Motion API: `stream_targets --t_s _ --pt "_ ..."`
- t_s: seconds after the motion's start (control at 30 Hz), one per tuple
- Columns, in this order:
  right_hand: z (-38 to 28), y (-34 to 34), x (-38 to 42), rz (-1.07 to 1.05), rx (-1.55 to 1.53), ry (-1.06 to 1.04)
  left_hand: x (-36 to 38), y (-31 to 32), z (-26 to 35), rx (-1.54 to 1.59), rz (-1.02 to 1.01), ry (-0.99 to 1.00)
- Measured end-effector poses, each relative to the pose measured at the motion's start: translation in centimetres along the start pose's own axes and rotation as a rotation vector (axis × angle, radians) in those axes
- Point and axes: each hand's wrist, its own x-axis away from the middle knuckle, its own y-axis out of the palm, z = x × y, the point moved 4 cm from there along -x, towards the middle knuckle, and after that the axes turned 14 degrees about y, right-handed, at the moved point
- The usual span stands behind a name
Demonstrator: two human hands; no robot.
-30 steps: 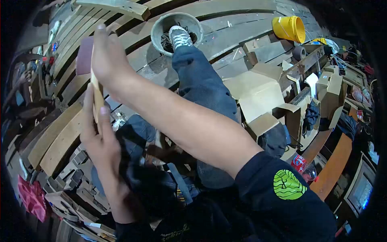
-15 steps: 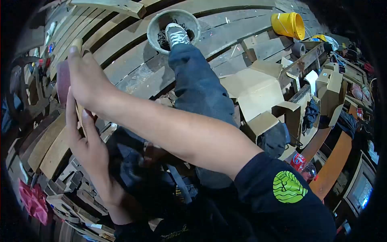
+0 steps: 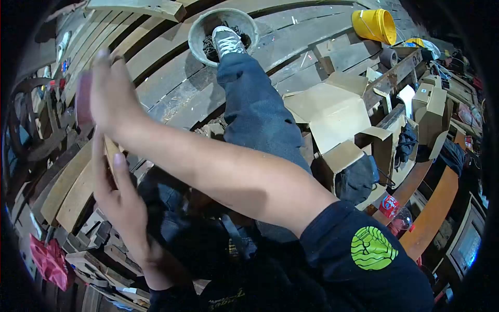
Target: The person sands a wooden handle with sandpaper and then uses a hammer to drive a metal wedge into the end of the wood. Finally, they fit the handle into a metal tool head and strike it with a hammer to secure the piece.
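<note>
At the left, my right hand (image 3: 114, 99) reaches across, blurred, its fingers closed over a reddish-brown piece (image 3: 83, 99) that looks like sandpaper. Below it, my left hand (image 3: 117, 190) grips a narrow strip of wood (image 3: 110, 153) between thumb and fingers. Most of the strip is hidden behind the two hands, which sit close together. The sandpaper's contact with the wood is not clearly visible.
My shoe (image 3: 228, 44) rests at a grey bucket (image 3: 196, 39) with dark scraps inside. A yellow bucket (image 3: 371, 26), open cardboard boxes (image 3: 338, 112) and a plastic bottle (image 3: 400, 221) lie to the right. Curved wooden pieces (image 3: 75, 200) and a red bag (image 3: 48, 260) are at left.
My right hand has shifted slightly and blurred, with the sandpaper moving a little along. My left hand has moved slightly right and down. The view has tilted a little.
</note>
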Motion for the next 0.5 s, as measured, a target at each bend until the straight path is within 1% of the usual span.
stream_targets --t_s 0.03,0.1,0.13,0.17,0.2,0.23,0.27,0.3,0.33,0.37,0.4,0.43,0.47,0.5 --pt "-0.7 -1.0 -0.1 0.034 -0.055 0.041 -0.1 0.2 0.2 0.0 -0.003 0.002" --pt "-1.3 -1.5 0.0 0.043 0.012 -0.01 -0.4 0.6 0.9 -0.057 -0.065 0.026" --pt "-0.8 -1.1 -0.1 0.019 0.056 -0.012 -0.6 0.2 0.4 -0.07 -0.063 -0.111" --pt "-0.1 0.0 0.0 -0.01 0.099 -0.014 -0.5 -0.1 -0.8 -0.009 0.011 -0.162" --pt "0.5 0.9 0.5 -0.042 0.161 -0.087 -0.5 -0.5 -1.8 0.041 0.038 -0.16" --pt "0.8 1.3 1.1 -0.123 0.223 -0.028 -0.7 -0.7 -1.9 0.09 0.066 -0.158" --pt "0.7 1.1 1.0 -0.12 0.204 -0.048 -0.5 -0.7 -1.6 0.085 0.064 -0.158" --pt "0.5 1.0 0.7 -0.121 0.187 -0.068 0.0 -0.5 -1.1 0.064 0.027 -0.205" --pt "0.4 0.3 -0.2 -0.061 0.12 -0.049 0.2 -0.2 -0.5 0.042 -0.009 -0.254" --pt "-0.3 -0.6 -0.8 0.003 0.054 -0.03 -0.3 0.3 0.7 -0.113 -0.099 0.025" --pt "-0.5 -1.4 -1.1 -0.034 -0.033 0.083 0.0 0.4 0.7 -0.063 -0.092 -0.044" --pt "-0.4 -1.2 -1.1 -0.029 -0.031 0.08 0.3 0.7 0.5 -0.007 -0.086 -0.113" --pt "-0.2 -0.6 -0.6 -0.066 -0.005 0.046 0.2 0.7 0.0 -0.001 -0.094 -0.115" --pt "0.1 -0.1 0.1 -0.104 0.017 0.013 -0.1 0.1 -1.0 0.049 -0.02 -0.114"
